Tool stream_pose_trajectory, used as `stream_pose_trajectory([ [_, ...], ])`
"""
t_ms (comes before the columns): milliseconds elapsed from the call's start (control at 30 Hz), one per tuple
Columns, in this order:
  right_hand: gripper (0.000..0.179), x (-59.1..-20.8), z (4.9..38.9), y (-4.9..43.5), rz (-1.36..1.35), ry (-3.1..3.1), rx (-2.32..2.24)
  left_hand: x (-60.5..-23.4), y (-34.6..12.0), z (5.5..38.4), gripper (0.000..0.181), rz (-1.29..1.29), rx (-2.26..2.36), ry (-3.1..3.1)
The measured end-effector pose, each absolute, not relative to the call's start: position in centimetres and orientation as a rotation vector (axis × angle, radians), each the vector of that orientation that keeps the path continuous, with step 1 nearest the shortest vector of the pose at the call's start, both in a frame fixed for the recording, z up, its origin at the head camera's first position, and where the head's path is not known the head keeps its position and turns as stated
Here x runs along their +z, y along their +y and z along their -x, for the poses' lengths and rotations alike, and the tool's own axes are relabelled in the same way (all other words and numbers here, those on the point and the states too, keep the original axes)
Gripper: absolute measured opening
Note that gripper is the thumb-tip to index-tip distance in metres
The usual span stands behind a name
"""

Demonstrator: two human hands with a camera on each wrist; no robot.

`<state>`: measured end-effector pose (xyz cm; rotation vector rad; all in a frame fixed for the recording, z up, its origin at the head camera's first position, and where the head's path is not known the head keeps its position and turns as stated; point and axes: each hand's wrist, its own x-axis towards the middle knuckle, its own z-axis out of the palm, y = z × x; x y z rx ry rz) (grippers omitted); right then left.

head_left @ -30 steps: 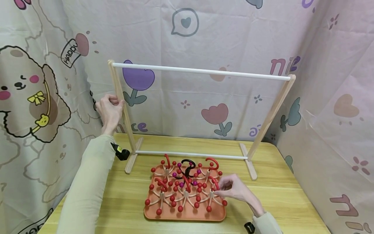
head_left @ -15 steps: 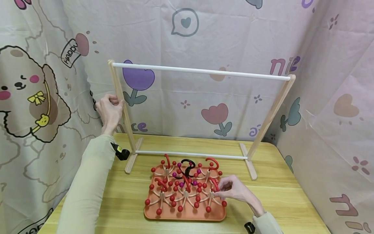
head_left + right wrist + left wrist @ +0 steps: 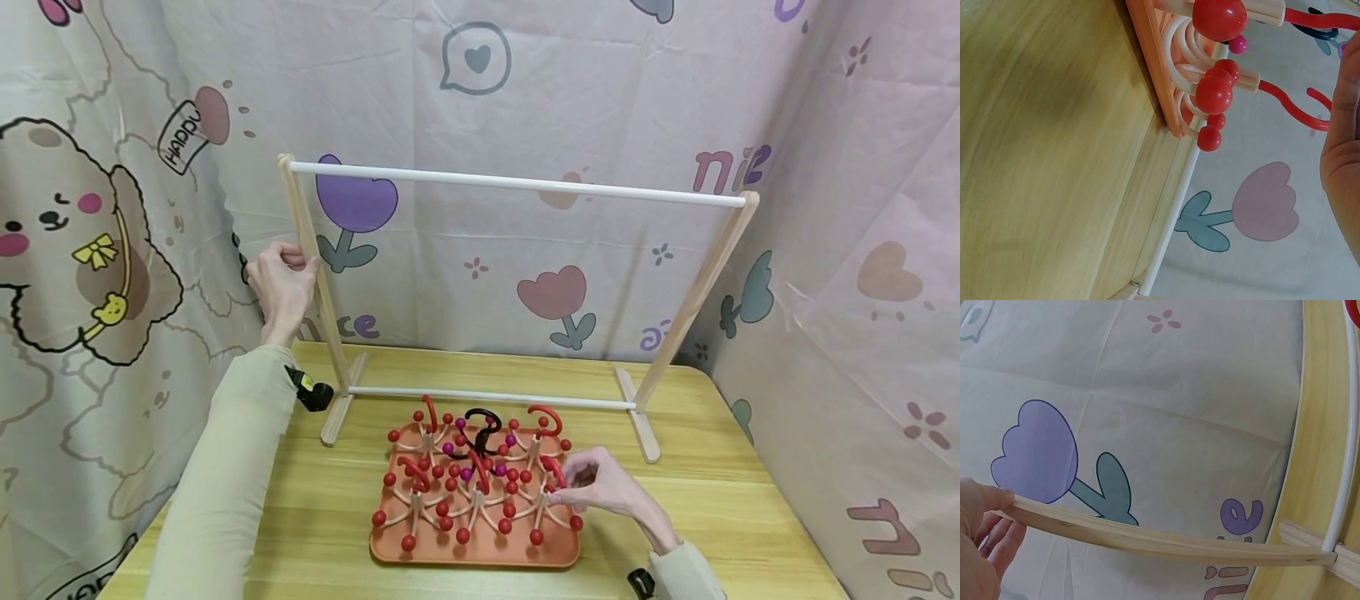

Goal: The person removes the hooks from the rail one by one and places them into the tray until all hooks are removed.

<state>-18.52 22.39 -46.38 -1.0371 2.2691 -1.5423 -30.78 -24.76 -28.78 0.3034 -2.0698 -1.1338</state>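
My left hand point(image 3: 281, 287) pinches the left wooden upright point(image 3: 330, 333) of a rack, thumb on one side and fingers on the other in the left wrist view. At the tray's right front, my right hand point(image 3: 606, 485) pinches the red hook point(image 3: 553, 468) of a small hanger point(image 3: 543, 502) with curved pale arms tipped by red balls. That hanger stands on an orange tray point(image 3: 472, 557) among several similar ones. A black-hooked hanger point(image 3: 481, 440) with purple balls stands at the back middle. In the right wrist view, the right hand point(image 3: 1346, 137) shows only partly.
The rack has a white top bar point(image 3: 517, 182) and a white lower bar point(image 3: 495, 397), with wooden feet point(image 3: 637, 417) on the table point(image 3: 720, 500). Behind it hangs a printed curtain point(image 3: 480, 108). The lower bar lies close behind the tray.
The red hook at my right fingers has turned slightly, its curl shifting to the right. The left hand and the rack stay as they were.
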Motion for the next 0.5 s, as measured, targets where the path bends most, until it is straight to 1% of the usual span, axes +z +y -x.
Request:
stream_pose_trajectory([
  [367,0.016,-46.46,18.46,22.5,0.936,2.273,-1.567,-28.81,-24.78,31.02,0.026,-0.287,-1.118,-2.066],
  [500,0.016,-46.6,18.58,22.58,0.975,2.329,-1.581,-28.82,-24.73,31.01,0.025,-0.269,-1.113,-2.054],
])
